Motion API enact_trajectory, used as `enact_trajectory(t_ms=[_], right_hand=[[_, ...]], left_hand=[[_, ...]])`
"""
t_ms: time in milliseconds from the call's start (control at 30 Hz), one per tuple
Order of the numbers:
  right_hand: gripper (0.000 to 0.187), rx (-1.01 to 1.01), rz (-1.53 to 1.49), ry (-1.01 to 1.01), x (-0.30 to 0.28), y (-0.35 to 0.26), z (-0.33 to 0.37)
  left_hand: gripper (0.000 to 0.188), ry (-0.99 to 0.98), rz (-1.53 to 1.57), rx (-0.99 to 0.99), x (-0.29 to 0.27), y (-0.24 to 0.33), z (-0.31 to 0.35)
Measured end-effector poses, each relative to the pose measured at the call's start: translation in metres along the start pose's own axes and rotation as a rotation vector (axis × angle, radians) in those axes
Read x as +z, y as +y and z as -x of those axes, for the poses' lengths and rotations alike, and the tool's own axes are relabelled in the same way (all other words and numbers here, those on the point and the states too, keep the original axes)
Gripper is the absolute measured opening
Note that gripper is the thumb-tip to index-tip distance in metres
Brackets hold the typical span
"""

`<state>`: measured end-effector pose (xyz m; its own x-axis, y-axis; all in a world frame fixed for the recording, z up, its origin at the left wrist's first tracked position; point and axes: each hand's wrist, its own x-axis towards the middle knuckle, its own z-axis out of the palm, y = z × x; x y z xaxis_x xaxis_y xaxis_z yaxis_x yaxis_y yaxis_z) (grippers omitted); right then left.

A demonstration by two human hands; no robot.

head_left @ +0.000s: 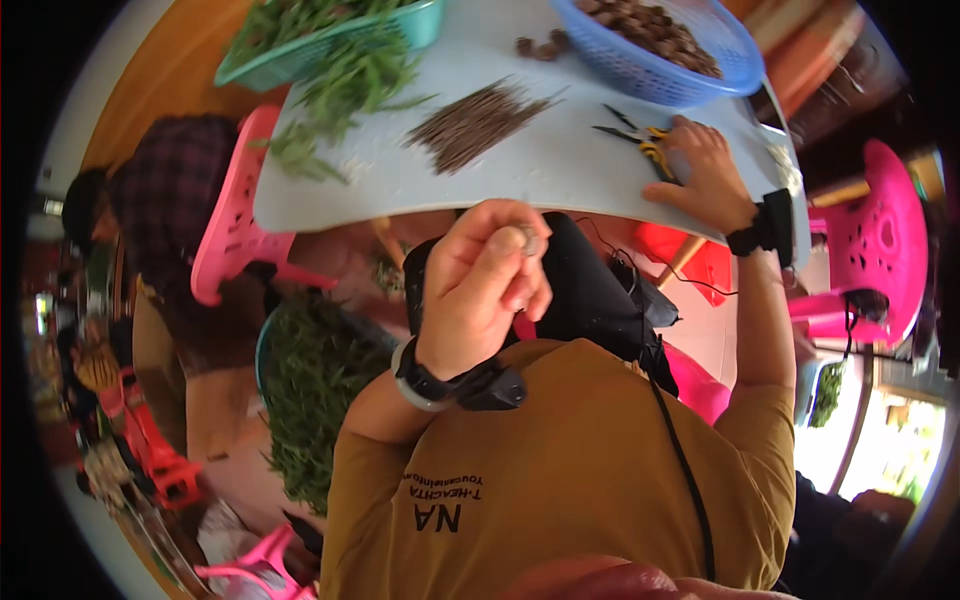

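Note:
My left hand (487,268) is raised in front of the table edge, its fingers closed in a pinch. Between thumb and fingertips sits a small, rounded grey-brown piece (530,238), mostly covered and too blurred to name. On the table's right side, my right hand (708,172) rests with thumb and fingers apart. Right beside it lie pliers (655,155) with yellow-and-black handles and opened dark jaws; whether the fingers touch the handles I cannot tell. A bundle of thin brown sticks (478,124) lies on the light blue tabletop (560,165), left of the pliers.
A blue basket (660,88) of brown lumps stands at the far right, with a few loose lumps (545,46) beside it. Green leafy sprigs (345,90) spill from a teal basket (300,62). Leaves (320,395) fill a tub on the floor. A person (180,190) bends at the left.

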<state>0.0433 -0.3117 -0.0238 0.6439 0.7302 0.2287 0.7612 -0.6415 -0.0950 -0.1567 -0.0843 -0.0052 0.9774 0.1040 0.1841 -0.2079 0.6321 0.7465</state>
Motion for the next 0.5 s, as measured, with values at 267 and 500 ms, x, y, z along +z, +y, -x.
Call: enact_trajectory(t_ms=[267, 500], right_hand=[[0.035, -0.026, 0.077, -0.017, 0.001, -0.001, -0.002], [0.033, 0.049, -1.085, -0.034, -0.019, -0.054, 0.02]], left_hand=[[0.029, 0.027, 0.056, -0.027, -0.001, 0.014, 0.009], [0.033, -0.062, 0.109, -0.099, -0.014, 0.027, 0.009]])
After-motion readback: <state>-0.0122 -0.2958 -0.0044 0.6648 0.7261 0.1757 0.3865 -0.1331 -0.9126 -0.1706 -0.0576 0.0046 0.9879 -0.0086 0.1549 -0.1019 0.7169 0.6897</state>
